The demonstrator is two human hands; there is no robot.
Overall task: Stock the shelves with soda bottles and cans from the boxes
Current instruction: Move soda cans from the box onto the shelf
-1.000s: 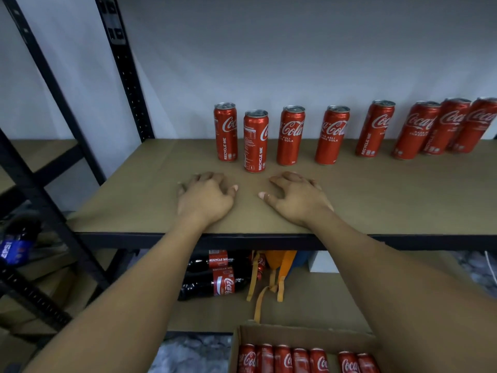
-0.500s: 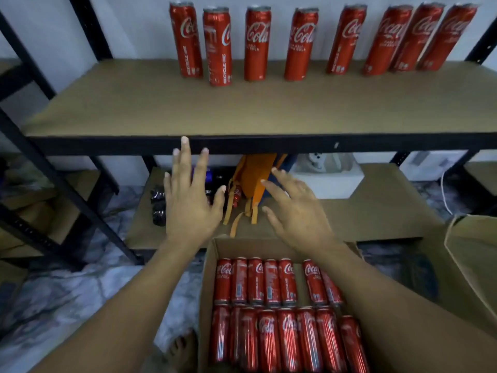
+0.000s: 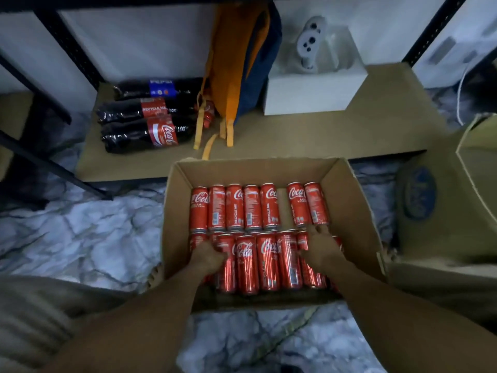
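Note:
An open cardboard box (image 3: 349, 200) on the marble floor holds several red cola cans lying in two rows, a back row (image 3: 234, 205) and a front row (image 3: 269, 262). My left hand (image 3: 208, 258) is down in the box with its fingers curled round a can at the left end of the front row. At the right end of that row, my right hand (image 3: 321, 249) grips another can, its fingertips reaching the base of the back row. The upper shelf is out of view.
The low shelf board (image 3: 349, 130) behind the box carries three dark soda bottles (image 3: 150, 130) lying down, an orange and blue backpack (image 3: 236, 63) and a white box (image 3: 309, 92) with a controller on it. Another cardboard box (image 3: 443, 211) stands at the right.
My view dropped from the upper shelf to the box. Both hands left the shelf board, came down and forward, and now hold cans in the front row.

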